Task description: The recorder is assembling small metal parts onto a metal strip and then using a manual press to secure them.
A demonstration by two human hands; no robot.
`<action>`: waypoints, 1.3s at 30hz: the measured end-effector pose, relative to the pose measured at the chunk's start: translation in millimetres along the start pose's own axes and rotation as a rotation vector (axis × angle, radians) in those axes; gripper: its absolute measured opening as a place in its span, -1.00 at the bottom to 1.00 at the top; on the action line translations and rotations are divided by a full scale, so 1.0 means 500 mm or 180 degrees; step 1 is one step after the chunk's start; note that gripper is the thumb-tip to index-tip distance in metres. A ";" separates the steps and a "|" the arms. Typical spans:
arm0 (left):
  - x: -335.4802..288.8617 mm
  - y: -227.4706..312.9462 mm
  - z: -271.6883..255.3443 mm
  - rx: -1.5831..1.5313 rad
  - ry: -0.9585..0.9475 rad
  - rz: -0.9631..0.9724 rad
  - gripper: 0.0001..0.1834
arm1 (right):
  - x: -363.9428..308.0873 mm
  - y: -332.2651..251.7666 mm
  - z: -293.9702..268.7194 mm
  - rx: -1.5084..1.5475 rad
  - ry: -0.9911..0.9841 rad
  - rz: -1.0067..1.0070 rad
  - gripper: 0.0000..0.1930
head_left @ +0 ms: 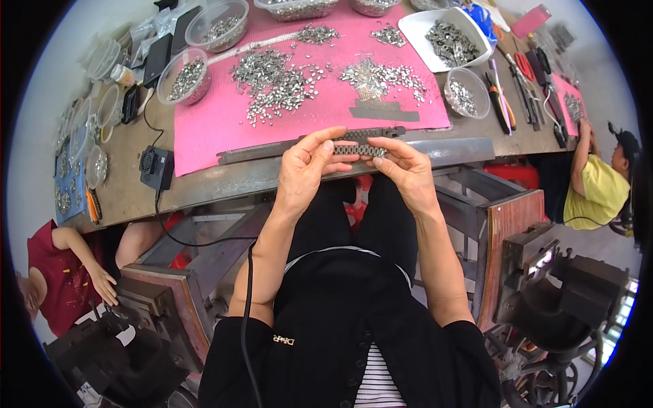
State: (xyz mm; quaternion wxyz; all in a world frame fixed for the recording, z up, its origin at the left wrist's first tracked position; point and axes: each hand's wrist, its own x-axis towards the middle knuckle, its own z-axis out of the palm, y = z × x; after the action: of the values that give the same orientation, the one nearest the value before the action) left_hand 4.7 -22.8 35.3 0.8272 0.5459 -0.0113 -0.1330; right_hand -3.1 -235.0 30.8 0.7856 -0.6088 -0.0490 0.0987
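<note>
Between my hands stretches a short metal watch band (360, 149) made of small links. My left hand (301, 168) pinches its left end between thumb and fingers. At its right end, the thumb and fingers of my right hand (411, 171) close on it. Just beyond the band, a dark slotted metal bar (391, 131) lies along the front of the bench, partly hidden by my fingers. Loose silvery links lie in a large pile (272, 81) and a smaller pile (381, 78) on a pink mat (211, 136) beyond my hands.
Clear tubs (202, 90) of metal parts stand at the left; a white tray (416, 34) and a small round tub (484, 102) at the right. Pliers (500, 109) lie beyond. A black box (156, 168) trails a cable. Co-workers sit at both sides, near vises (153, 309).
</note>
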 end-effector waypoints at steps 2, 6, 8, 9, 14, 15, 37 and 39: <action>0.006 -0.002 -0.001 0.0013 -0.0013 -0.0024 -0.61 | 0.004 0.004 -0.003 -0.0018 -0.0002 -0.0010 -0.66; 0.018 -0.004 -0.001 0.0025 -0.0022 0.0008 -0.62 | 0.013 0.002 -0.005 0.0004 0.0012 -0.0061 -0.67; 0.022 -0.003 0.001 -0.0006 -0.0057 0.0042 -0.62 | 0.018 -0.005 -0.011 0.0074 -0.0015 0.0049 -0.66; 0.020 -0.002 0.003 0.0006 0.0006 0.0047 -0.62 | 0.022 -0.010 -0.014 0.0140 -0.0052 0.0159 -0.66; 0.018 0.009 0.003 0.0260 0.0210 0.0214 -0.64 | 0.085 -0.069 -0.023 0.0268 -0.0103 0.0134 -0.66; 0.017 0.012 0.009 0.0286 0.0194 0.0349 -0.64 | 0.104 -0.086 -0.031 0.0042 -0.0046 0.0060 -0.66; 0.185 -0.016 0.103 0.4242 -0.0670 0.1762 -0.69 | 0.106 -0.072 -0.154 -0.4235 -0.0210 -0.1552 -0.60; 0.203 -0.011 0.097 0.3871 -0.0189 0.1973 -0.77 | 0.105 -0.084 -0.156 -0.3307 0.0017 -0.1399 -0.69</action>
State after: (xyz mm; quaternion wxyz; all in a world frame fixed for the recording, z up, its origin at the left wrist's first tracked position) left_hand 93.4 -92.2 37.1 0.3726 0.8812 -0.2625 0.1251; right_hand 67.4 -307.4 49.3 0.3849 -0.8914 -0.2148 -0.1058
